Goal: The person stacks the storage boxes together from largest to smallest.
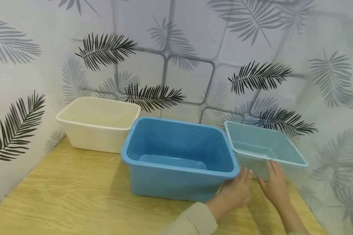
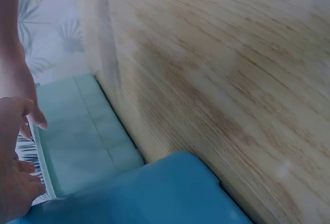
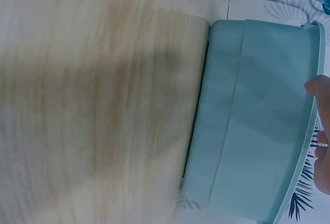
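At the right end of a deep blue tub (image 1: 179, 182), my left hand (image 1: 236, 189) has its fingers extended past the near right corner, close to the tub's side. My right hand (image 1: 275, 187) reaches up to the front of a pale teal tub (image 1: 270, 166), fingertips at its front rim and thumb spread apart. In the right wrist view, the thumb of this hand (image 3: 323, 131) overlaps the rim of the teal tub (image 3: 258, 115). Both hands show at the left edge of the left wrist view, above the blue tub (image 2: 139, 195). The blue and teal tubs have nothing inside.
A cream tub (image 1: 95, 138) stands at the back left, its right end partly behind the blue one. All three rest on a wood-grain table (image 1: 76, 195). Leaf-patterned sheeting (image 1: 191, 39) rises behind the table and along both sides.
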The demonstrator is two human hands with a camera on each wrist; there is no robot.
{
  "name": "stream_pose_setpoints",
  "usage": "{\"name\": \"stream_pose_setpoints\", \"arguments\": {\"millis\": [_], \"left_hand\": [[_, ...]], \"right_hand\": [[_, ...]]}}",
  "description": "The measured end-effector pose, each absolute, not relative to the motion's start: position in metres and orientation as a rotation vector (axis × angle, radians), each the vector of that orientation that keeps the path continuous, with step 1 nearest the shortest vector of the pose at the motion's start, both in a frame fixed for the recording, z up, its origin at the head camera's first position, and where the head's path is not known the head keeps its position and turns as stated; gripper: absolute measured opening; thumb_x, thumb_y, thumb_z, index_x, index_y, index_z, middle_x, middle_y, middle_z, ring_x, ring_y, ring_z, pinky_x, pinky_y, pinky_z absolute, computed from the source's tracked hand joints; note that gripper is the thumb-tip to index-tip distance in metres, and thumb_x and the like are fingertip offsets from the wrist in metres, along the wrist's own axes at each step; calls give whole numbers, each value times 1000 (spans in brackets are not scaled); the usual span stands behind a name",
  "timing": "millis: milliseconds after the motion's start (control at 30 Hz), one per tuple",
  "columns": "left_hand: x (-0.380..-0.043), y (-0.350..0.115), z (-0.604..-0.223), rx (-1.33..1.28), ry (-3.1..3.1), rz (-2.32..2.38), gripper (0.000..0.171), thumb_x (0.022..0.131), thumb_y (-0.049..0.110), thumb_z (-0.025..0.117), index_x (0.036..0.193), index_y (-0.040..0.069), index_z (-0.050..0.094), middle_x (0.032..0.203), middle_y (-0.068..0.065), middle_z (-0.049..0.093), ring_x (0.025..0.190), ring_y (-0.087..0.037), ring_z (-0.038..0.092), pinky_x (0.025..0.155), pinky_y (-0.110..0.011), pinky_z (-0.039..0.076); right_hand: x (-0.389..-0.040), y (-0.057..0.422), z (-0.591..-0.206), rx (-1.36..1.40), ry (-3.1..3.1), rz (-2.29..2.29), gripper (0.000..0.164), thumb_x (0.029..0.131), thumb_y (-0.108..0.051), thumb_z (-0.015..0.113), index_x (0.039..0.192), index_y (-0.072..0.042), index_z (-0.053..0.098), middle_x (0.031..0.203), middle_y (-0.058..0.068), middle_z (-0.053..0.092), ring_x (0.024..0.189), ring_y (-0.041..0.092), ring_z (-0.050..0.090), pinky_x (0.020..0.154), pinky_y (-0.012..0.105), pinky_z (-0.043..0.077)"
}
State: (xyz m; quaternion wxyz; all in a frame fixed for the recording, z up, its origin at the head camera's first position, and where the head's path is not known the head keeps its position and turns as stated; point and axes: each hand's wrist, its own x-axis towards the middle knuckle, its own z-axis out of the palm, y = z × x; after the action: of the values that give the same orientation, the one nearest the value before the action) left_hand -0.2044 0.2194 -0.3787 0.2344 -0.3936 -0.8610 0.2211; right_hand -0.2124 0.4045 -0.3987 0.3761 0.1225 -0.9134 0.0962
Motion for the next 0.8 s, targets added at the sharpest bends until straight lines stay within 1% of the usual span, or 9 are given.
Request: {"name": "stream_pose_setpoints", "arguments": {"millis": [133,233,333,567,700,800], "left_hand": [[-206,224,-377,-1085,-2470,600,64,94,56,32,144,17,33,153,-1,24,142,-19,21,117,-32,15],[-206,229,-376,-1068,-2542,512,69,94,56,33,147,14,22,154,0,21,144,-17,16,118,-29,12],[-206,232,-376,-1061,-2528,552,69,95,57,30,148,13,20,155,0,19,144,-16,14,119,-29,10],[-205,235,-375,-1037,-2538,529,70,94,58,30,148,15,19,154,1,19,144,-14,14,118,-27,10],[-205,236,-376,-1029,-2558,500,69,94,57,32,148,15,20,154,1,20,144,-15,15,118,-25,11],[-206,235,-379,-1038,-2543,553,66,95,55,30,147,16,23,154,1,20,144,-16,15,118,-27,11]], "right_hand": [[-222,405,-397,322,-2329,234,64,65,3,73,119,22,44,119,41,45,111,58,39,97,64,31],[-228,406,-396,347,-2316,212,65,62,3,73,117,23,44,117,43,45,109,58,40,94,65,32],[-232,404,-394,342,-2339,209,63,64,3,73,116,23,44,117,43,44,109,59,39,94,66,31],[-233,401,-390,278,-2451,226,58,72,3,69,119,21,41,122,44,40,115,60,34,97,66,29],[-232,400,-388,252,-2491,236,59,73,2,69,121,21,40,124,43,39,117,60,32,97,67,29],[-231,399,-388,234,-2510,244,61,74,0,69,123,21,39,125,43,39,117,60,32,97,67,29]]}}
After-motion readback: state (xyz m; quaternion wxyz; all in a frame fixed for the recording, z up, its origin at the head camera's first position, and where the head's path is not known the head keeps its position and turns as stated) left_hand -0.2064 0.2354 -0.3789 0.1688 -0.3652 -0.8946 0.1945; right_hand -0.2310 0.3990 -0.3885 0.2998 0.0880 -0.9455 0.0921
